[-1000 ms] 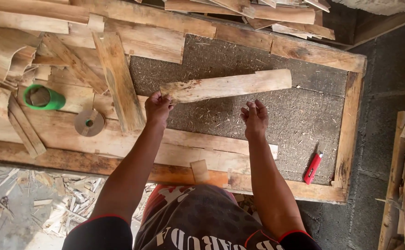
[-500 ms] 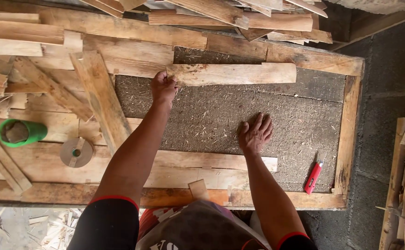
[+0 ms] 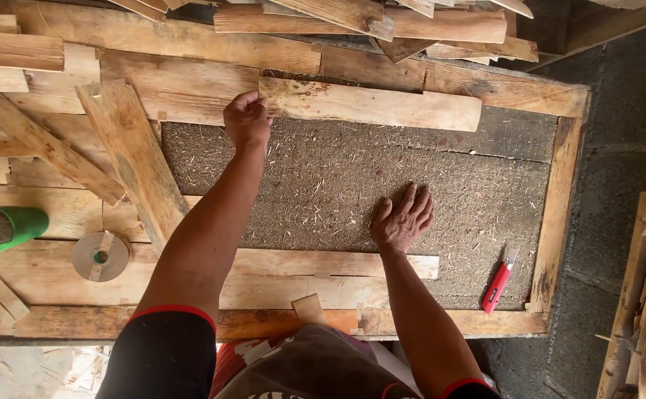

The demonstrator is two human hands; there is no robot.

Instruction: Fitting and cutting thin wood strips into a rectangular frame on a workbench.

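Touching left hand (image 3: 247, 118), wood strip (image 3: 371, 105) extends right.

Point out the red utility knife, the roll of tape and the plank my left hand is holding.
red utility knife (image 3: 497, 285), head view, handle.
roll of tape (image 3: 100, 256), head view, ring.
plank (image 3: 382, 106), head view, middle.

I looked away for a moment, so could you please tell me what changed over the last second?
The left hand pushed the plank away to the panel's far edge. The right hand let go and now rests flat on the board. The red knife stayed put.
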